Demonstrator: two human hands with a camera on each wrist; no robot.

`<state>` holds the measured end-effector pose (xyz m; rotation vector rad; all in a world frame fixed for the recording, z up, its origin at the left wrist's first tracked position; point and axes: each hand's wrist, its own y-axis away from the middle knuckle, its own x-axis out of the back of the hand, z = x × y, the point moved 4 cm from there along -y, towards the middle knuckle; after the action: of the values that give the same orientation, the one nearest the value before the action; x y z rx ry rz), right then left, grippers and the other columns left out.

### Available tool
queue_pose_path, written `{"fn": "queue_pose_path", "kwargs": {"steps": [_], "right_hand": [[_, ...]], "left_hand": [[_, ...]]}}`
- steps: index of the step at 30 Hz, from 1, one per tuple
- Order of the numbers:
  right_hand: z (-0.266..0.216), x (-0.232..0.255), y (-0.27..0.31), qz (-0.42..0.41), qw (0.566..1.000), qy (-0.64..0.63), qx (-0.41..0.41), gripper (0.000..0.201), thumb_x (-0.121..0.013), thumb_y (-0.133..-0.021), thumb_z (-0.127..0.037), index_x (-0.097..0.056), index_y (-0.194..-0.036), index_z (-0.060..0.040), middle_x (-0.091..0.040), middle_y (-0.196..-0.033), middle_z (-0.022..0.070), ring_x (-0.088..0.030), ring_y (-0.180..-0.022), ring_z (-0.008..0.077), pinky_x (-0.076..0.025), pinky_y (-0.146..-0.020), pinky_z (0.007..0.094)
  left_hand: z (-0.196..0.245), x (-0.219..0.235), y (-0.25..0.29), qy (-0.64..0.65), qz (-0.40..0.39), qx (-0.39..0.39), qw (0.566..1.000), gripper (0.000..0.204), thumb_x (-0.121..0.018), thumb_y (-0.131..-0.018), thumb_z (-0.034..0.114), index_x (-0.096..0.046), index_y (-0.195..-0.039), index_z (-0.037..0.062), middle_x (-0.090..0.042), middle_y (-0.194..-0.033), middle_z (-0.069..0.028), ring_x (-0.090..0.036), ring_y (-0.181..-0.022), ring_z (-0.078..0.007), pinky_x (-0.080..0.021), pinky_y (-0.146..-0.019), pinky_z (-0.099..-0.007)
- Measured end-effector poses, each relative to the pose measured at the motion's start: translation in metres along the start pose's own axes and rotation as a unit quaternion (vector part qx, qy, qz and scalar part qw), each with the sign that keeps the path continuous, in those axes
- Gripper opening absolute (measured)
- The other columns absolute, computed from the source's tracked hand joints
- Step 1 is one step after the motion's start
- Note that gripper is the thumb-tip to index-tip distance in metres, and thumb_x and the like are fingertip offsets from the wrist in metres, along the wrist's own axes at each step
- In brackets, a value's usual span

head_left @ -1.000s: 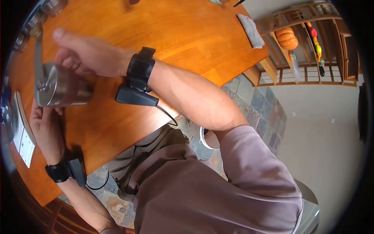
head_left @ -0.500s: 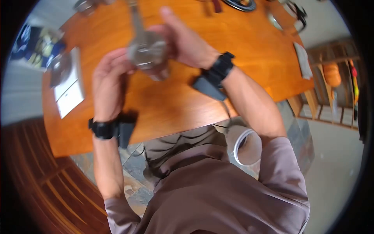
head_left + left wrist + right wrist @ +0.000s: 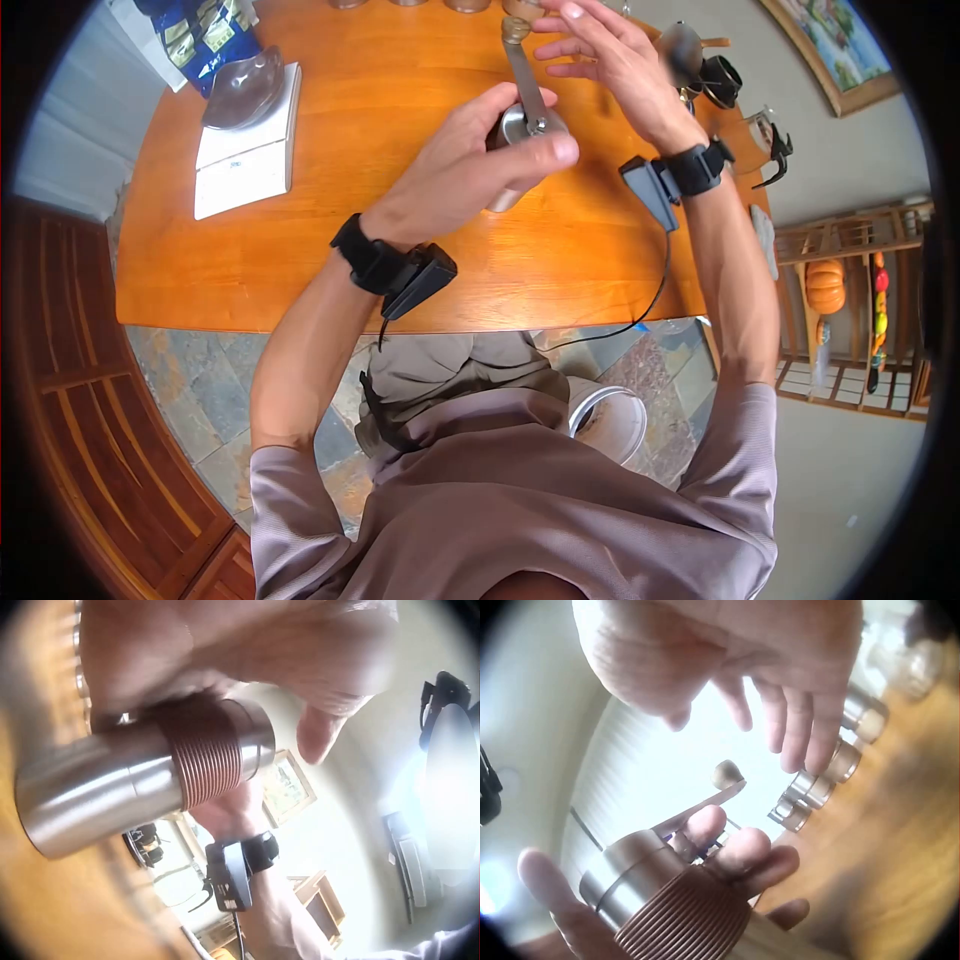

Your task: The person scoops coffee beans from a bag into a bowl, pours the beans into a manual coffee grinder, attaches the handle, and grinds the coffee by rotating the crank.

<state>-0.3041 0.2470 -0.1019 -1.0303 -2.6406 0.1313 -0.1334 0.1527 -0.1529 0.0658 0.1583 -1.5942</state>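
Observation:
A steel hand coffee grinder [image 3: 97, 791] with a ribbed brown band [image 3: 686, 919] stands over the table, its base close to the wood in the left wrist view. My left hand [image 3: 450, 180] grips it around the band, the thumb extended across the near side in the head view. From its lid, a flat crank arm [image 3: 527, 80] reaches away from me to a round knob [image 3: 515, 28]. My right hand [image 3: 632, 75] is just right of that knob, apart from it, with fingers spread and relaxed. Nothing lies in its palm in the right wrist view [image 3: 780, 652].
On the left, a white scale [image 3: 240, 180] carries a dark shallow dish [image 3: 245, 92], with a blue bag [image 3: 215, 45] behind. Several metal canisters [image 3: 810, 787] line the far edge. A glass carafe [image 3: 762, 135] stands at the right. Below the table is a white bucket [image 3: 625, 425].
The head view has swung round to face the table. My left hand has come around the grinder's side, while my right hand has left the grinder's body and moved up beside the crank knob.

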Motion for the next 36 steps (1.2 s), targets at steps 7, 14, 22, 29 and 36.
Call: {"fn": "queue_pose_path", "kwargs": {"steps": [7, 14, 22, 29, 36], "right_hand": [[-0.031, -0.006, -0.017, -0.183, 0.967, 0.150, -0.091, 0.053, -0.051, -0.108, -0.044, -0.054, -0.146, -0.0080, -0.066, -0.116, 0.0071, -0.064, -0.104, 0.0164, -0.055, -0.091, 0.0326], [-0.071, -0.001, 0.000, -0.223, 0.905, 0.323, -0.164, 0.034, -0.055, -0.108, -0.035, -0.064, -0.117, -0.0040, -0.067, -0.093, 0.0033, -0.065, -0.072, 0.0116, -0.053, -0.059, 0.0259], [-0.085, 0.043, 0.040, -0.288, 0.818, 0.497, -0.044, 0.029, -0.062, -0.104, -0.030, -0.066, -0.109, -0.0016, -0.063, -0.086, 0.0029, -0.055, -0.079, 0.0129, -0.046, -0.070, 0.0305], [-0.118, 0.016, 0.094, -0.314, 0.760, 0.568, -0.026, 0.022, -0.064, -0.099, -0.020, -0.061, -0.104, 0.0011, -0.066, -0.084, 0.0178, -0.064, -0.078, 0.0362, -0.050, -0.072, 0.0432], [-0.150, -0.056, 0.125, -0.444, 0.695, 0.564, 0.041, 0.027, -0.077, -0.083, -0.010, -0.059, -0.101, 0.0007, -0.064, -0.086, 0.0147, -0.065, -0.077, 0.0368, -0.053, -0.066, 0.0454]], "left_hand": [[-0.015, 0.001, -0.013, 0.101, 0.047, -0.092, 0.989, 0.028, -0.062, -0.097, 0.028, -0.062, -0.106, 0.0017, -0.056, -0.073, -0.0010, -0.045, -0.054, -0.0051, -0.032, -0.046, -0.0237], [-0.019, -0.008, -0.016, 0.117, 0.044, -0.131, 0.984, 0.025, -0.060, -0.095, 0.026, -0.062, -0.089, 0.0015, -0.057, -0.071, -0.0014, -0.048, -0.058, -0.0073, -0.040, -0.051, -0.0263], [-0.022, -0.010, -0.013, -0.045, 0.117, -0.188, 0.974, 0.036, -0.070, -0.093, 0.039, -0.063, -0.092, 0.0032, -0.059, -0.074, -0.0005, -0.053, -0.062, -0.0082, -0.042, -0.055, -0.0264], [-0.019, -0.010, -0.013, -0.177, 0.199, -0.212, 0.940, 0.037, -0.089, -0.077, 0.028, -0.065, -0.091, 0.0039, -0.069, -0.077, -0.0064, -0.065, -0.070, -0.0161, -0.054, -0.069, -0.0309], [-0.023, -0.014, -0.013, -0.168, 0.191, -0.190, 0.948, 0.029, -0.082, -0.076, 0.021, -0.066, -0.094, 0.0042, -0.071, -0.081, -0.0074, -0.068, -0.074, -0.0182, -0.054, -0.071, -0.0330]]}}
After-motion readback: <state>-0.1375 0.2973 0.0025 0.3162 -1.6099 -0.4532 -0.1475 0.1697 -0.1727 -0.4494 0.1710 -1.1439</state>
